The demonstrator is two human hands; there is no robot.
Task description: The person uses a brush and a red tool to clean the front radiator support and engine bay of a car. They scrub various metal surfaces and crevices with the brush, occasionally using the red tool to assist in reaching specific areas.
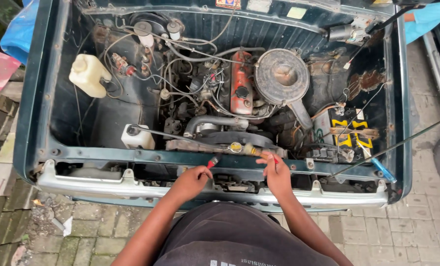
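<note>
Engine bay (131, 108) lay open, prop rod (392, 145) holding the hood clear | my right hand (277, 173) closed on brush (257, 152) beside radiator cap (236, 147) | left hand (193, 180) pinched red-handled tool (212, 161) at crossmember (131, 156).

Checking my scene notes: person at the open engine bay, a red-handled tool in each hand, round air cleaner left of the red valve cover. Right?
Not quite. In the head view the round air cleaner sits right of the red valve cover, not left. The left hand and right hand each hold a red-handled tool, as noted.

Battery (345, 135) right of air cleaner (281, 76), radiator cap (235, 147) before both.
</note>
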